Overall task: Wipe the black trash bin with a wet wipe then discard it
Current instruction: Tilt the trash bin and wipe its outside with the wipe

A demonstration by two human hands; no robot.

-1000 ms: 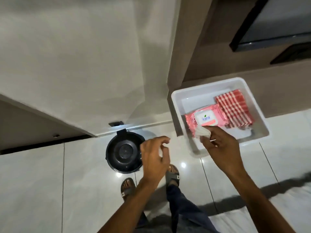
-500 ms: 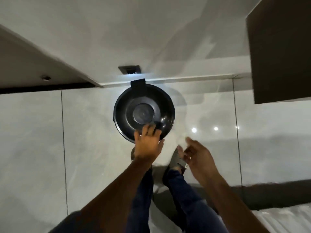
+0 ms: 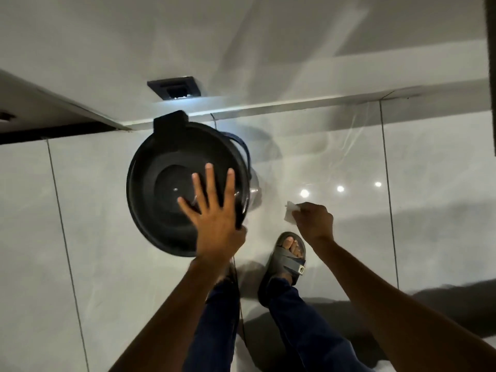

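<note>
The round black trash bin (image 3: 163,183) stands on the glossy tiled floor by the wall, seen from above with its lid closed. My left hand (image 3: 214,218) lies on the lid's near right part, fingers spread, thumb hooked at the rim. To the right of the bin, above the floor, my right hand (image 3: 312,221) is closed on a small white wet wipe (image 3: 291,213), which sticks out to the left of the fingers. The wipe is apart from the bin.
A black wall socket (image 3: 174,87) sits low on the white wall just behind the bin. My sandalled right foot (image 3: 285,261) stands on the floor near the bin. A dark cabinet edge (image 3: 491,76) shows at the far right.
The view has closed in on the bin. My left hand slid further onto the lid with fingers spread. My right hand moved up beside the bin, with the wipe showing.
</note>
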